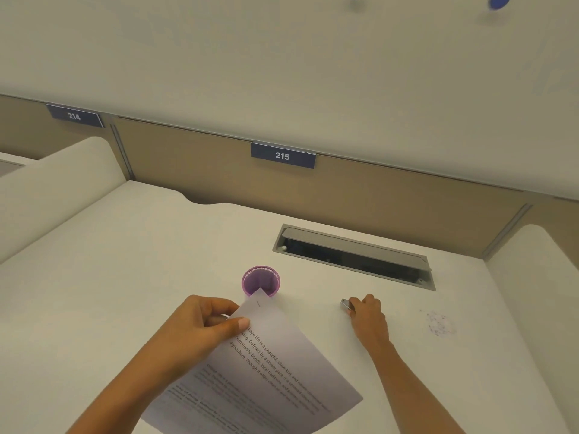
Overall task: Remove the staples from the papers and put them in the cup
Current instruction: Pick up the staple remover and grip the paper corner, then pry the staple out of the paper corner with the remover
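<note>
Pale off-white bench (125,261), matte, under soft, even light. Set into its top toward the back right, a grey cable box (354,255), lid ajar, dark inside. Near the right edge, a faint blue ink smudge (440,324). Along the back, a tan partition (194,164) split by vertical metal strips (120,145) and carrying dark blue plate 215 (283,156) at centre, plate 214 (74,116) over the neighbouring place to the left. At the sides, a rounded off-white left divider (56,183) and a matching right divider (532,261). Above the partition, a plain cream wall (282,57) with blurred blue round shapes (498,1) at the top edge.
</note>
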{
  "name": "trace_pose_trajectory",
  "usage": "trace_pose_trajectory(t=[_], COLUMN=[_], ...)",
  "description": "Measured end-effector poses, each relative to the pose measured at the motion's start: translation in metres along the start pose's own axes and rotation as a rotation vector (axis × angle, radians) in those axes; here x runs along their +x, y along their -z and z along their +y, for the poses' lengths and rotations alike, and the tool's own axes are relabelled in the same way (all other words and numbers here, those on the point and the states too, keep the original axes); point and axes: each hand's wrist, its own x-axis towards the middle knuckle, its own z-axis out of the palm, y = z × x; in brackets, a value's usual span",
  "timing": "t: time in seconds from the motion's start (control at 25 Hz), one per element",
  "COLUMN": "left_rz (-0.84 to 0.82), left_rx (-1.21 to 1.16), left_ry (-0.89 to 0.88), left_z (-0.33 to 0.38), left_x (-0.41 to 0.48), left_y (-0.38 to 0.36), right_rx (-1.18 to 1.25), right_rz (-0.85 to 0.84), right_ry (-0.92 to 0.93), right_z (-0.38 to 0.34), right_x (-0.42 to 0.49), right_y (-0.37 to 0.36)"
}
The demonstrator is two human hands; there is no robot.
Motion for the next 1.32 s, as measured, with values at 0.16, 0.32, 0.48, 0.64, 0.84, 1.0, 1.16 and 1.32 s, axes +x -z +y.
trace_pose_trajectory(t=[0.16,0.32,0.48,0.64,0.84,1.0,1.16,1.32], left_rz=[-0.005,-0.018,-0.015,-0.014,-0.022,-0.073,-0.094,-0.088], left_rx=[-0.001,-0.004,-0.009,-0.040,-0.028,0.035,0.029,0.006], left_ry=[0.022,0.032,0.010,-0.034,-0.096,-0.173,-0.236,-0.253], left_z=[0.002,0.005,0.008,0.011,0.020,0.027,0.029,0.031], left_x=[0.009,0.016,0.019,0.017,0.010,0.001,-0.009,-0.016], left_y=[0.000,-0.002,-0.002,-0.002,-0.009,-0.015,-0.013,-0.010], right_rx=[-0.031,-0.105,-0.062,0.551,0.949,0.896,0.974,0.990], right_rz=[0.024,0.024,-0.011,0.099,-0.146,-0.139,-0.104,-0.088], right_ry=[0.036,0.050,-0.017,0.009,0.300,0.384,0.358,0.350], right_z=[0.002,0.001,-0.010,-0.058,-0.118,-0.138,-0.140,-0.144], right_x=[0.009,0.009,0.005,-0.026,-0.119,-0.154,-0.166,-0.174], right_y=[-0.012,-0.013,0.011,0.085,0.207,0.230,0.234,0.241])
